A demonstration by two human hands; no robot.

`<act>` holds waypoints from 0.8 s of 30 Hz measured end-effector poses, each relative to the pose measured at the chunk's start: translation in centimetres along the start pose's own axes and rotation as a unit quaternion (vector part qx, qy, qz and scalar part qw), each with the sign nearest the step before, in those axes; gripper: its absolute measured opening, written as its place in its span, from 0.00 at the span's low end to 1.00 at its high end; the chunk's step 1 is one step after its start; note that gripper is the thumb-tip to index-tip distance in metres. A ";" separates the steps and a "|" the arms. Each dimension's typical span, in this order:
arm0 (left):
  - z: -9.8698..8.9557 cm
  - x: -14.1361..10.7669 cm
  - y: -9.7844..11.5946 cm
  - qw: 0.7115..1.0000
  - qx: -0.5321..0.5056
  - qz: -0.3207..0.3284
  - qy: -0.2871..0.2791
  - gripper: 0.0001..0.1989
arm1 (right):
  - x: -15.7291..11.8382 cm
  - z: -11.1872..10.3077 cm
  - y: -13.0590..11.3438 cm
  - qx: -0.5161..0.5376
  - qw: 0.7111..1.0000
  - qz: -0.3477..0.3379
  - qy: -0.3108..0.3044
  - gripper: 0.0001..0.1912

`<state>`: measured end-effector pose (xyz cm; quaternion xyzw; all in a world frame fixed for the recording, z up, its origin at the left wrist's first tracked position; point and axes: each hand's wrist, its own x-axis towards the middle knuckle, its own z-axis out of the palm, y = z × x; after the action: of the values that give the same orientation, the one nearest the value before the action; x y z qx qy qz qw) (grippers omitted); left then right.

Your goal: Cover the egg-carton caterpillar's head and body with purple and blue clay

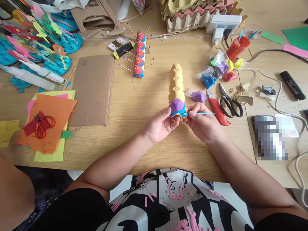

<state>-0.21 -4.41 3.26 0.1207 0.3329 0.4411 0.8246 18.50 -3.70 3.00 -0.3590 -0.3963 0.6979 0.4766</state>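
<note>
My left hand (161,124) grips the near end of an egg-carton strip (176,81), thumb on top and fingers beneath. Its near bump carries purple clay (176,105) on top and blue clay (178,111) around the lower edge; the bumps beyond are bare yellowish pulp. In my right hand (203,123) is a thin blue modelling tool (204,113), pinched between thumb and fingers, its tip at the blue clay. The right fingertips also lie close to the strip's edge. Farther off stands a painted-looking red and blue caterpillar (139,56) with stick legs.
At right lie black-handled scissors (231,106), a red craft knife (219,112), bagged purple clay (197,96) and an orange cup (237,48). To the left are a cardboard sheet (91,91) and red pliers (43,125) on coloured paper. Egg trays (192,19) stand behind. Another person's arm (14,195) shows lower left.
</note>
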 end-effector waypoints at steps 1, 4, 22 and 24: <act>-0.1 0.0 0.0 1.000 0.004 0.003 -0.004 0.10 | 0.0 0.0 0.0 0.000 1.000 -0.002 -0.002 0.22; -0.4 0.1 -0.1 0.999 0.009 0.015 -0.038 0.11 | -0.2 0.0 0.1 -0.001 1.000 -0.009 -0.008 0.22; -0.7 0.4 -0.8 0.995 0.062 0.049 -0.067 0.22 | -0.6 0.9 0.0 0.017 0.999 -0.031 0.027 0.18; -0.6 0.4 -0.8 0.995 0.052 0.052 -0.060 0.22 | -0.8 1.0 0.1 -0.008 0.999 -0.043 0.027 0.17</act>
<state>0.07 -4.62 2.29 0.2067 0.2981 0.4578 0.8117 17.81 -4.65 3.45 -0.3641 -0.4034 0.6639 0.5137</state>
